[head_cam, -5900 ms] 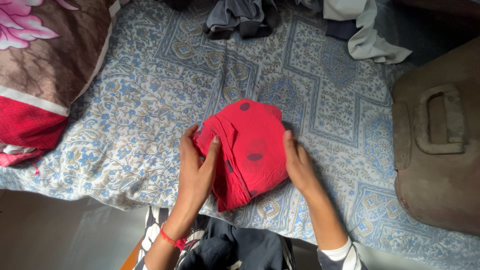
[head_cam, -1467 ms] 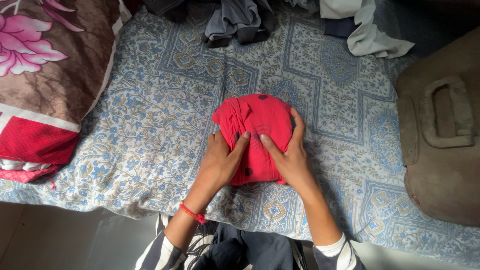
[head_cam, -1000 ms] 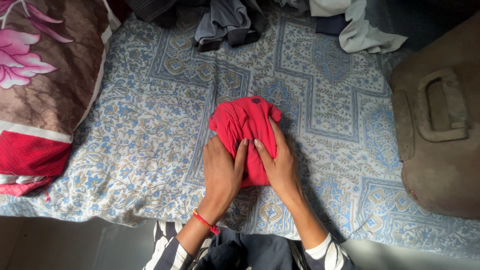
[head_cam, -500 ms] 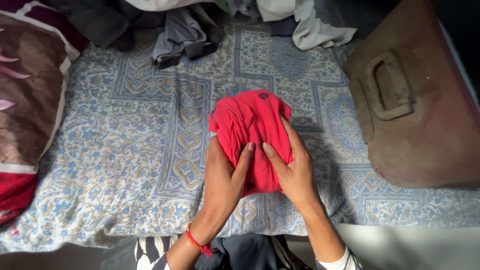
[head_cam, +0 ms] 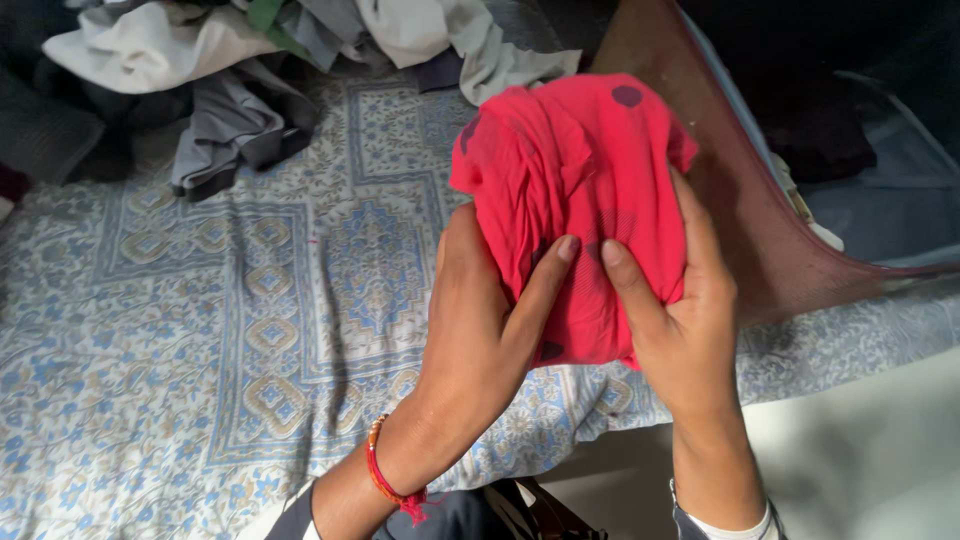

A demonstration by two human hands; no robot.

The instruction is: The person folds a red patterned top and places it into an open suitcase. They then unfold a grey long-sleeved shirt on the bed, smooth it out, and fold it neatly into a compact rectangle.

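- The red bundle (head_cam: 575,200), a folded cloth with a few dark dots, is held up off the bedsheet (head_cam: 200,330), in front of the brown suitcase (head_cam: 740,220)
- Its long axis runs near to far from the person, the far end bulging free above the fingertips, the near end sunk between the palms
- The left hand (head_cam: 490,320) cups the bundle's left flank, fingers curled narrow around it, thumb pressed on the front
- The right hand (head_cam: 675,310) clasps the right flank, fingers wrapped up the side, thumb on the front just beside the left thumb
- Both hands touch the bundle about evenly; neither is nearer, and it sits between them, ahead of the wrists
- A red thread (head_cam: 385,480) circles the left wrist
- A heap of grey and pale clothes (head_cam: 240,70) lies at the far edge of the bedsheet, well apart from the bundle
- Against 0.5 s ago: the bundle then rested on the bedsheet under the same 2-handed grip; now it is raised and carried toward the suitcase, whose side shows tilted up, with a dark space beyond it
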